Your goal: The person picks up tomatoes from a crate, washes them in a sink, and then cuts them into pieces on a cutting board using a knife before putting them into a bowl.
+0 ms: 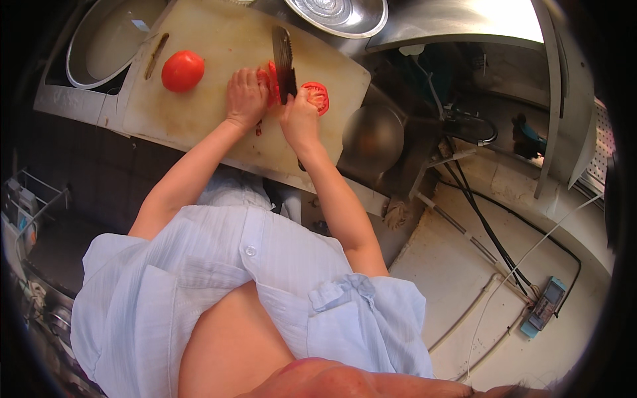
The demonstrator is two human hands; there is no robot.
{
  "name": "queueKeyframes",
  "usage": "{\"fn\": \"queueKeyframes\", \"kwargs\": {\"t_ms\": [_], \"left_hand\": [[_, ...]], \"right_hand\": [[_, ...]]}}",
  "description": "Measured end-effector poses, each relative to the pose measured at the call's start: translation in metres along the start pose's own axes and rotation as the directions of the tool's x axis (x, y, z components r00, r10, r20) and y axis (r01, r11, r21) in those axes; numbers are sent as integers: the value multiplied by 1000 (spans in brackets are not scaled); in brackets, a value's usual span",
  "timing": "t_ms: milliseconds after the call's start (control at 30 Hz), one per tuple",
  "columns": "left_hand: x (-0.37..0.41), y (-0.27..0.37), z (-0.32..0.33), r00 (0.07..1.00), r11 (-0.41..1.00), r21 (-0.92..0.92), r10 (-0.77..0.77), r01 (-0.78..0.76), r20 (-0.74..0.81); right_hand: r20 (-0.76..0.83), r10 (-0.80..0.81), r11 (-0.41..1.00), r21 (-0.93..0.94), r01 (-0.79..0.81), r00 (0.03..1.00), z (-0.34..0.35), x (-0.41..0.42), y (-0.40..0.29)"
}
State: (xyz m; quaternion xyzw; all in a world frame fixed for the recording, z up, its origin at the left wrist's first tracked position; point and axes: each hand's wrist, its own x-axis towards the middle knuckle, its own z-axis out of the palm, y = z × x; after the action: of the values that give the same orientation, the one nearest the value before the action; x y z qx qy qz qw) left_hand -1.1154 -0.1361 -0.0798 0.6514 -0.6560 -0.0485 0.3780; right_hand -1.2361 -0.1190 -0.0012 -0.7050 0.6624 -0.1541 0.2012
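Observation:
My right hand (301, 117) is closed on a kitchen knife (283, 62), its dark, broad blade pointing away from me over the cutting board (224, 30). Against the blade's left side lie cut tomato pieces (273, 84), and my left hand (247, 97) rests on the board with its fingertips at them. A tomato half or thick slice (317, 98), cut face showing, sits just right of the knife, partly behind my right hand. Farther left on the board is a whole red tomato (182, 71). Small dark red scraps (259, 128) lie between my wrists.
A metal basin (74, 54) with cloudy liquid stands left of the board, and a steel bowl (371, 25) beyond it. Near the board's right end is a round metal vessel (374, 139). Farther right, cables (477, 204) run along the wall to a blue-ended box (545, 306).

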Motion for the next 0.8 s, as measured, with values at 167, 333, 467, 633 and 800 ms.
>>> {"fn": "queueKeyframes", "kwargs": {"t_ms": [167,333,467,633,800], "left_hand": [[-6,-9,-2,997,999,47,-10,14,-74],[-7,-8,0,1000,998,66,-13,11,20],[-4,-8,2,1000,997,75,21,-22,10],[-6,-5,1,999,999,41,15,-17,39],[-1,-9,6,999,1000,18,15,-15,-35]], "right_hand": [[96,-7,994,113,-4,995,-20,-37,-9],[187,137,980,114,-160,973,-11,-46,-18],[148,66,991,102,-81,987,-3,-31,-17],[145,5,998,65,-15,989,7,9,-18],[61,-33,998,64,29,998,28,20,-5]]}}
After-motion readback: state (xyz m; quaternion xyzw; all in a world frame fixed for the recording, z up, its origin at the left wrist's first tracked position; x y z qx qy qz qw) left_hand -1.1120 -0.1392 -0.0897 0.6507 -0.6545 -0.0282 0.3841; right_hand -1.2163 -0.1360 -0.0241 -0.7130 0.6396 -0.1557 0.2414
